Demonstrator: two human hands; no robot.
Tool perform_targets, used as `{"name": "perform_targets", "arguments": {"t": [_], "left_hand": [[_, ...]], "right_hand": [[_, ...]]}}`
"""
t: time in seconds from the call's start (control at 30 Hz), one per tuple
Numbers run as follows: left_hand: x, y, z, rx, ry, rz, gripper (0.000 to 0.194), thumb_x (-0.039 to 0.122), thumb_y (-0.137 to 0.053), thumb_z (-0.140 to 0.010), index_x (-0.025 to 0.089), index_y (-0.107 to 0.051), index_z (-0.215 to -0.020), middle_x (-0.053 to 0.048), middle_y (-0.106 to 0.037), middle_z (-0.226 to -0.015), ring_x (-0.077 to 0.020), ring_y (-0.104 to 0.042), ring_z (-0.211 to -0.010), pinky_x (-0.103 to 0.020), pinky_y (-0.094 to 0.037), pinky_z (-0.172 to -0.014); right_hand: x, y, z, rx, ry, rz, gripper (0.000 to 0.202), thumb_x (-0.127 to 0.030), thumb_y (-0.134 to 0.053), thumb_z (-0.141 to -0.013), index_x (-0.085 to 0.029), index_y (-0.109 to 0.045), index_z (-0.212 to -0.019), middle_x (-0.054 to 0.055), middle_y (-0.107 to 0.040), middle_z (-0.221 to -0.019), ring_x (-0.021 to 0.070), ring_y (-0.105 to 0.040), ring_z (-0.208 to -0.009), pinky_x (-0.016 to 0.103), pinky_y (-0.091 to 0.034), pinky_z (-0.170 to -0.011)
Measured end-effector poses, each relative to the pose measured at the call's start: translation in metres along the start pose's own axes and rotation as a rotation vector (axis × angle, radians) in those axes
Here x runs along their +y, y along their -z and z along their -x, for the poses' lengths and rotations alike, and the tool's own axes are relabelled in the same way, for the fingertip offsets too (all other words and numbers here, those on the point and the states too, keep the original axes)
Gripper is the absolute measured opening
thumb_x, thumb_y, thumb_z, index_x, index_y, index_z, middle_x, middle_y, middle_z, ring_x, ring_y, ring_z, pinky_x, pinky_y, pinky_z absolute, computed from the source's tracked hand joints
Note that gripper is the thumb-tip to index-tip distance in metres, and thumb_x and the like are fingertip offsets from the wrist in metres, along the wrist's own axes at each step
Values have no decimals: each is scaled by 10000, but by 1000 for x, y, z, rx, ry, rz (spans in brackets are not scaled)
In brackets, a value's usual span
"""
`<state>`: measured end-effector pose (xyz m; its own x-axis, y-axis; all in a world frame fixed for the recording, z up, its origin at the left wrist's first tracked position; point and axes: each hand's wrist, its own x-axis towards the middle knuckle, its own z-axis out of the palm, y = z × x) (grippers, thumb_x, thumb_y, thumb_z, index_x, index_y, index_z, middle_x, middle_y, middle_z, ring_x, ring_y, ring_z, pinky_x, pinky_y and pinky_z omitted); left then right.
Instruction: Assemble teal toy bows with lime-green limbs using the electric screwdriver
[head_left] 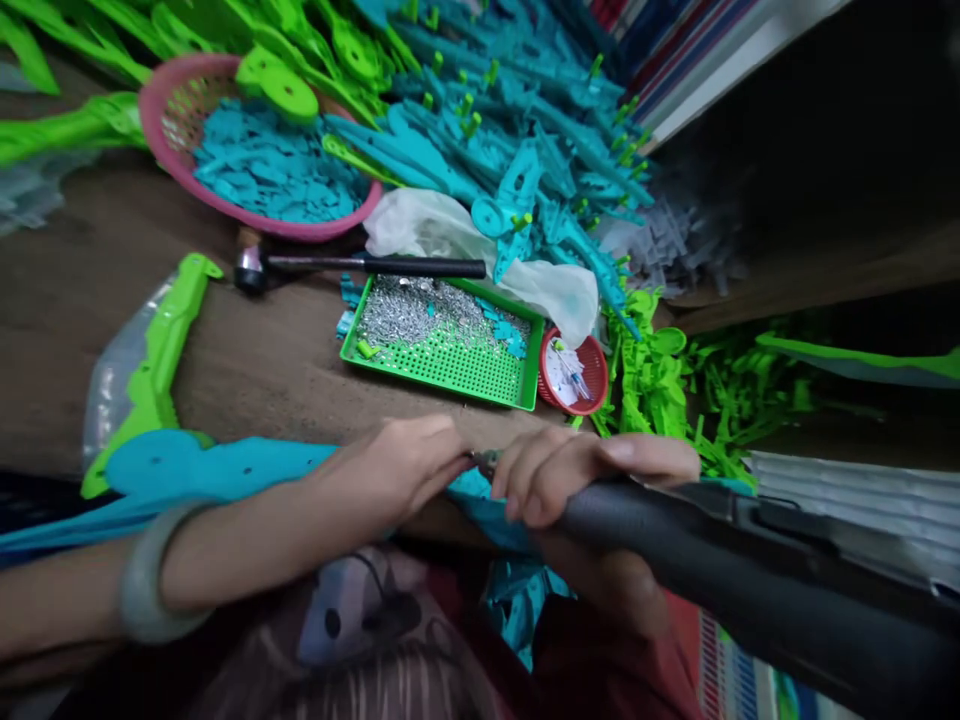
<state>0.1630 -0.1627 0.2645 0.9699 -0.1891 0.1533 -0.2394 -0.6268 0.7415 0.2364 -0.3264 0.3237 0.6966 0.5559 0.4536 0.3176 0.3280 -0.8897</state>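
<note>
My right hand [577, 475] is wrapped around the front end of a black power screwdriver [720, 560], whose body runs off to the lower right. Its metal bit [487, 460] pokes out past my fingers, pointing left. Close to the bit's tip, my left hand [412, 460] has its fingers pinched together; whatever they hold is hidden. Beneath both hands lies a long blue plastic part [225, 465] along the near edge of the table. A green perforated tray [465, 375] of small silvery metal pieces, probably screws, sits just beyond my hands.
A mallet [375, 265] lies behind the tray. A pink basket [262, 215] holds blue pieces; a small red basket [596, 375] stands right of the tray. A green part [154, 370] rests at left. Blue parts [517, 120] and green parts [652, 370] are heaped around.
</note>
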Motion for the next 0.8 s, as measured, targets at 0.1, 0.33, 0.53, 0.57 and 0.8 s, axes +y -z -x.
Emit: {"name": "perform_targets", "arguments": {"t": [0.1,0.33,0.53,0.57,0.8], "left_hand": [[-25,28,-23,-90,26,-372,276,66,-413,-952,149,-662,-867,-46,-635,-785,-174,-600,-641,-283,-426,-549],[-62,15,-91,-321,-445,-437,317,346,-504,-1020,155,-668,-1211,-123,-667,-1334,-238,-564,-1302,-377,-408,-1086],[-83,1,-108,-247,-345,-655,668,581,-329,-1040,65,-579,-1382,-198,-511,-1503,-299,-455,-1437,-423,-290,-1163],[-85,3,-110,-214,-331,-695,691,591,-319,-1038,50,-576,-1385,-216,-499,-1506,-315,-448,-1441,-437,-288,-1161],[-73,16,-109,-213,-369,-812,627,520,-373,-1051,22,-582,-1370,-200,-537,-1486,-321,-445,-1439,-466,-307,-1159]], "right_hand": [[18,2,-23,59,156,-7,335,-422,-640,-885,-350,-542,-1197,-55,-570,-614,163,-555,-473,339,-511,-472],[50,21,-61,447,239,45,183,-407,-539,-874,-313,-569,-1029,-76,-409,-542,127,-436,-415,275,-418,-420],[57,49,-53,451,174,71,215,-371,-543,-860,-296,-552,-1061,-95,-460,-538,117,-467,-412,248,-433,-418],[61,51,-54,464,164,74,223,-367,-549,-856,-289,-548,-1064,-97,-469,-536,118,-476,-413,248,-438,-418],[115,47,-72,427,35,38,287,-369,-638,-861,-247,-527,-1096,-94,-540,-583,114,-543,-467,265,-487,-493]]}}
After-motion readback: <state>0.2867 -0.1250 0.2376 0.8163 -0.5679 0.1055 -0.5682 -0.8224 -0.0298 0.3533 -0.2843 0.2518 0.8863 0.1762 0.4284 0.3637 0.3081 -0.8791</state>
